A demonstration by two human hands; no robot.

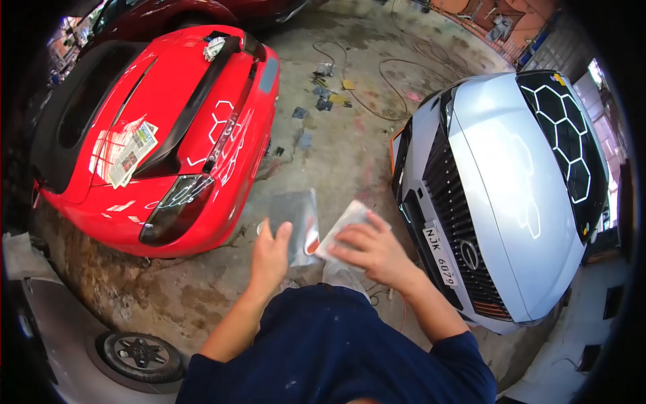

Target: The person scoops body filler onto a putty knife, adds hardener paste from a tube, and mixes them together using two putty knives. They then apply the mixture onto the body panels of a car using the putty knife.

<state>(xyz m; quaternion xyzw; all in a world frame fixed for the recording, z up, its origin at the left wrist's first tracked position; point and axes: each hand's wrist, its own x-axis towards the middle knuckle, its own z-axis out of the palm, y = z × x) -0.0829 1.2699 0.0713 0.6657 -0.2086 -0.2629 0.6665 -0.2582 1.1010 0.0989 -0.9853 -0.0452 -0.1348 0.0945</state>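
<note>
In front of my dark blue shirt, both hands are raised over the concrete floor. My left hand [271, 246] grips the edge of a flat grey sheet [291, 215] that looks like sandpaper, thumb on top. A small reddish patch [312, 244] shows at the sheet's right edge. My right hand [370, 249] has its fingers over a whitish flat sheet [344, 221], tilted and close beside the grey one. What the whitish sheet is made of cannot be made out. Below the hands hangs or lies clear plastic [342, 275], partly hidden by my shirt.
A red car [168, 74] with newspaper [134, 153] on it stands left. A silver car [498, 155] stands close on the right. Scraps of sheet [324, 104] and a hose [380, 111] lie on the floor ahead. A grey car with a wheel [142, 355] is at lower left.
</note>
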